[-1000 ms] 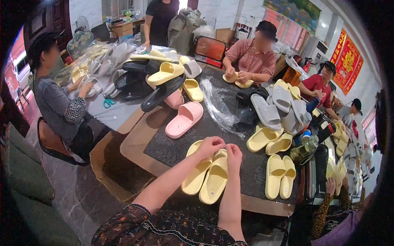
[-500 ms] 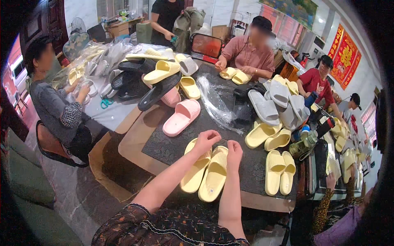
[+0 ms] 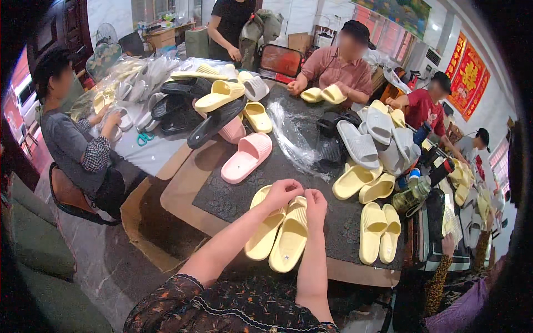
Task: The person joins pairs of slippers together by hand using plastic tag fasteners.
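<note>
A pair of pale yellow slide slippers [image 3: 290, 240] lies side by side on the dark table mat in front of me, toes pointing away. Over the toe end of the left slipper, my left hand [image 3: 282, 195] is closed in a pinch. My right hand [image 3: 316, 208], also pinched, is at the toe of the right slipper, its fingertips close to those of the left. Whatever lies between the fingers is too small to make out. Beyond my hands lies a single pink slipper [image 3: 247, 157]. Another yellow pair [image 3: 380, 233] stands to the right.
Black, yellow and grey slippers [image 3: 214, 100] are heaped at the far left. Clear plastic strips [image 3: 294, 141] cross the mat. More grey slippers [image 3: 363, 145] and a green bottle [image 3: 413, 194] sit at right. Several people work around the table, one opposite handling yellow slippers [image 3: 323, 94].
My hands have drawn closer together at the slippers' toes. The person opposite has shifted their yellow slippers, and a worker at right has reached toward the grey pile.
</note>
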Motion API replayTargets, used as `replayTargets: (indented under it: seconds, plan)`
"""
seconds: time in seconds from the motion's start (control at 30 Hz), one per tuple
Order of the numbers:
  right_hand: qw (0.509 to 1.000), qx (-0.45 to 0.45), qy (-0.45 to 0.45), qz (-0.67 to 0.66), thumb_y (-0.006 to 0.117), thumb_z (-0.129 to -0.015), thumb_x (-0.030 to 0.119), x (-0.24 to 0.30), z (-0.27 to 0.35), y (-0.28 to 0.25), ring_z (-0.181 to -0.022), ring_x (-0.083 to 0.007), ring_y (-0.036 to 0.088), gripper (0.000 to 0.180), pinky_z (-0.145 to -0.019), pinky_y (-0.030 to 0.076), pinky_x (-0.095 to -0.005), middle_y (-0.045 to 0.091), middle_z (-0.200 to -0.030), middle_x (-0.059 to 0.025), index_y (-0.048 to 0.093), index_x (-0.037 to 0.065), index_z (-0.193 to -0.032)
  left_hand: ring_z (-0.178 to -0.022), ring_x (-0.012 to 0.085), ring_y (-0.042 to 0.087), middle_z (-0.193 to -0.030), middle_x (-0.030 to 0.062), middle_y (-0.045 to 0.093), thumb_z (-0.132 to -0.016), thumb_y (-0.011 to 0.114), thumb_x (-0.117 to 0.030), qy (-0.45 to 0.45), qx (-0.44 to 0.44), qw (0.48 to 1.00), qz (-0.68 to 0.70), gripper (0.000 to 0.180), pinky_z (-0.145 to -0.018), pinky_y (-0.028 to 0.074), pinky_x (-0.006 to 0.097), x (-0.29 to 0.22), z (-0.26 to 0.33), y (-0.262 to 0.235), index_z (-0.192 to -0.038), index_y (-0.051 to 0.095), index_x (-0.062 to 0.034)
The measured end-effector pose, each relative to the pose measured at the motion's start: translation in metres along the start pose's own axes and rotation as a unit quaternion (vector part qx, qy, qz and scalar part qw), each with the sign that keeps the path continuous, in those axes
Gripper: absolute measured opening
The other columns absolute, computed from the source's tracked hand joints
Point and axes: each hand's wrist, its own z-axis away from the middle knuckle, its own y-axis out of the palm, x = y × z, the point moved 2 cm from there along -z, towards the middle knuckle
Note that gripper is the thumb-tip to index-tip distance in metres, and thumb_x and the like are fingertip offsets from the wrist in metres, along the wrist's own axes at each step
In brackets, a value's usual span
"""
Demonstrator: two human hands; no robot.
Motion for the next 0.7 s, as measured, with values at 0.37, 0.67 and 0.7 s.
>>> replayTargets:
  seconds: [0.37, 0.67, 0.7]
  plan:
    - [0.999, -0.036, 0.012, -0.026, 0.061, -0.090, 0.013, -0.010, -0.003, -0.005, -0.078, -0.0067, 0.054, 0.013, -0.071, 0.044, -0.0216, 0.061, -0.083, 0.0003, 0.062, 0.000, -0.091, -0.071, 0.0046, 0.055, -0.077, -0.0009, 0.063, -0.083, 0.066, -0.010, 0.020, -0.008, 0.999, 0.034, 0.012, -0.065, 0.045, 0.022, 0.000, 0.000, 0.002, -0.090, 0.065, -0.0008]
    - [0.965, -0.130, -0.204, 0.101, 0.062, -0.089, 0.009, 0.030, 0.008, 0.003, -0.079, -0.0089, 0.055, 0.011, -0.072, 0.044, -0.0221, 0.062, -0.082, -0.0023, 0.062, -0.002, -0.092, -0.072, 0.0057, 0.056, -0.079, 0.0005, 0.065, -0.082, 0.068, -0.013, -0.003, -0.103, 0.989, 0.104, 0.016, -0.066, 0.046, 0.022, 0.014, -0.007, -0.003, -0.092, 0.066, -0.0004]
    - [0.965, -0.127, -0.203, 0.103, 0.062, -0.089, 0.009, 0.038, 0.013, 0.003, -0.079, -0.0089, 0.055, 0.011, -0.072, 0.044, -0.0221, 0.062, -0.082, -0.0023, 0.062, -0.002, -0.092, -0.072, 0.0058, 0.056, -0.078, 0.0008, 0.065, -0.082, 0.068, -0.013, -0.002, -0.107, 0.990, 0.093, 0.016, -0.066, 0.046, 0.022, 0.015, -0.008, -0.005, -0.092, 0.066, -0.0004]
